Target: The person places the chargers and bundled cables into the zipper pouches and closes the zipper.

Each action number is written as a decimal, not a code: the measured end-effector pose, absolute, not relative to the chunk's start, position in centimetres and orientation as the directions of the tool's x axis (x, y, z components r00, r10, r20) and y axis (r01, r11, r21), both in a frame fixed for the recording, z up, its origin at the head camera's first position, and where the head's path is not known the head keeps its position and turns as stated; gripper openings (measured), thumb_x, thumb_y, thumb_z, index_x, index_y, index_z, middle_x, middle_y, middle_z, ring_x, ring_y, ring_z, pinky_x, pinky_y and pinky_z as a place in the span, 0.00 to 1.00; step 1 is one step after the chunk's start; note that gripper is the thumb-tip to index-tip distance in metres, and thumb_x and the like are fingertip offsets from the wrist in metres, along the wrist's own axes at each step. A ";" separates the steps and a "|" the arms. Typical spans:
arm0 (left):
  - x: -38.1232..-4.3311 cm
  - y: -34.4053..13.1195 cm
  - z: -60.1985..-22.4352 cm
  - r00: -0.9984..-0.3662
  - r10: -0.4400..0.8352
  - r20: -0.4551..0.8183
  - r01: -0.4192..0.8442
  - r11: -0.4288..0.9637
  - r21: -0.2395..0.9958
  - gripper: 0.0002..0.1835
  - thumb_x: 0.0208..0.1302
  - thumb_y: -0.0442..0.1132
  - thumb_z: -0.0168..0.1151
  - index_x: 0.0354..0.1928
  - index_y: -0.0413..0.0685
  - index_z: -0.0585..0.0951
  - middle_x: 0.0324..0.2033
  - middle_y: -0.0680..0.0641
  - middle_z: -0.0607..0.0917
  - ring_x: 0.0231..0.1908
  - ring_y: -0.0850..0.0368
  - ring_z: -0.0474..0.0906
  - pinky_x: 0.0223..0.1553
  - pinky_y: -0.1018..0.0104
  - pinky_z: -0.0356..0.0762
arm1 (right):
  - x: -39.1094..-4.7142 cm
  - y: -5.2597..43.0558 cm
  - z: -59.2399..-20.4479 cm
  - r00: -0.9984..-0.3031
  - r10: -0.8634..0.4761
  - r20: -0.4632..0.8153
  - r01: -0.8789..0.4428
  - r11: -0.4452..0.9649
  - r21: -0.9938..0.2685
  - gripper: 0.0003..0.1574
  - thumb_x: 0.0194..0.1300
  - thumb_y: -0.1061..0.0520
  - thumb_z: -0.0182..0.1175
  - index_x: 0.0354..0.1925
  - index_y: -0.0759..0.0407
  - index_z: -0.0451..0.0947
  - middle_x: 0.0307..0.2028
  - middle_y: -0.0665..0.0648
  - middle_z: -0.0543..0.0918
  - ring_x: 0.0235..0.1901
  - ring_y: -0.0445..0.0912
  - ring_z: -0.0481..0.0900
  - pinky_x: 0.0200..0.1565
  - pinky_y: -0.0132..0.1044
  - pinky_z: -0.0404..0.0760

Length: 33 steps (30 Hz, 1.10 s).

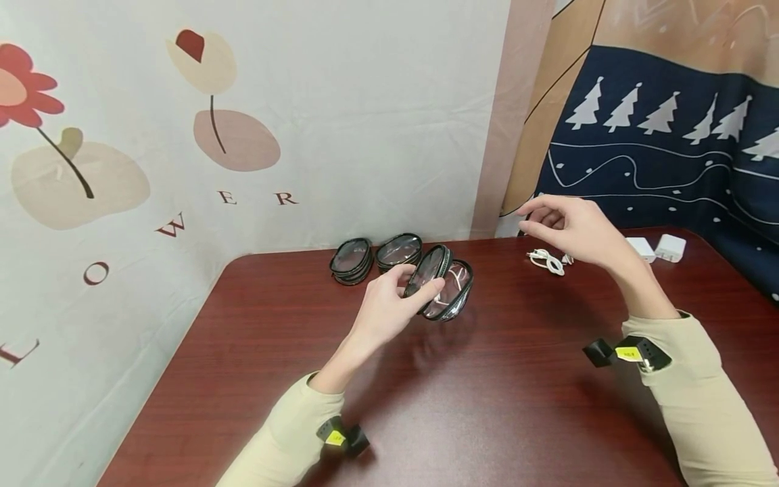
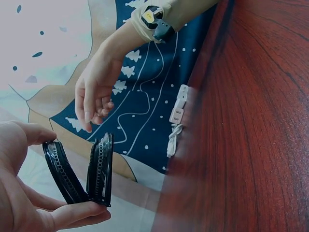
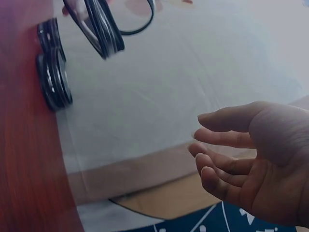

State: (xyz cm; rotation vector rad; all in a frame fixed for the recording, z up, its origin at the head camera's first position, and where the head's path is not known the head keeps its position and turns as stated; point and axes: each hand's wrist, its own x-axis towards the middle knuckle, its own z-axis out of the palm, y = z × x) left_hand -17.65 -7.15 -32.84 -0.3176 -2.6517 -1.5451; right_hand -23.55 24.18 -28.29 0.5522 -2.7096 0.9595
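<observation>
I have the clear plastic oval pouch with black zip edging [image 1: 449, 294] in my left hand [image 1: 383, 308], held up off the reddish-brown wooden table [image 1: 487, 406], over its far part; the fingers are curled behind the pouch's left half and the thumb lies over the near side of that half, so the hold is a pinch; the two halves stand parted like a clamshell, and pale strands that look like cord show in the right one.

My right hand [image 1: 575, 226] hangs above the table's far right part, well apart from the pouch; its fingers are loosely bent with a small gap to the thumb, and it has hold of nothing; the white coiled cable [image 1: 550, 262] lies just beside it in the head view, on the table, with a white plastic charger block [image 1: 671, 248] farther right; two more clear oval pouches with black edging [image 1: 351, 260] [image 1: 398, 250] rest along the far edge, left of the held one.

I judge the pouch light, its clear film soft, slick and easy to crease, its black rim springier and a better grip; I would hold it by the rim close to where the halves join, since squeezing both outer edges would likely fold it together; it seems hardly fragile, the zip teeth being the part to spare.
</observation>
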 end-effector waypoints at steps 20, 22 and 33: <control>-17.7 -7.2 -33.0 -0.978 0.152 0.140 0.197 0.489 0.850 0.34 0.61 0.58 0.68 0.60 0.40 0.78 0.45 0.43 0.87 0.39 0.56 0.86 0.38 0.61 0.81 | -25.8 29.0 -29.6 -0.952 -0.147 0.268 -0.280 0.767 -0.577 0.25 0.71 0.45 0.63 0.59 0.57 0.79 0.44 0.62 0.85 0.33 0.31 0.75 0.38 0.32 0.71; -17.7 -7.2 -33.0 -0.978 0.153 0.140 0.198 0.485 0.852 0.33 0.61 0.58 0.69 0.59 0.41 0.79 0.44 0.44 0.87 0.38 0.57 0.86 0.37 0.61 0.80 | -26.0 29.3 -29.8 -0.957 -0.132 0.258 -0.262 0.772 -0.578 0.26 0.71 0.44 0.63 0.59 0.57 0.78 0.45 0.62 0.85 0.33 0.29 0.75 0.39 0.34 0.71; -17.8 -7.2 -33.1 -0.976 0.154 0.153 0.210 0.489 0.847 0.32 0.61 0.57 0.69 0.59 0.41 0.79 0.46 0.45 0.86 0.39 0.57 0.85 0.41 0.60 0.81 | -26.9 31.0 -30.9 -0.974 -0.096 0.204 -0.201 0.783 -0.589 0.32 0.73 0.44 0.59 0.64 0.65 0.71 0.55 0.73 0.77 0.52 0.68 0.77 0.51 0.62 0.70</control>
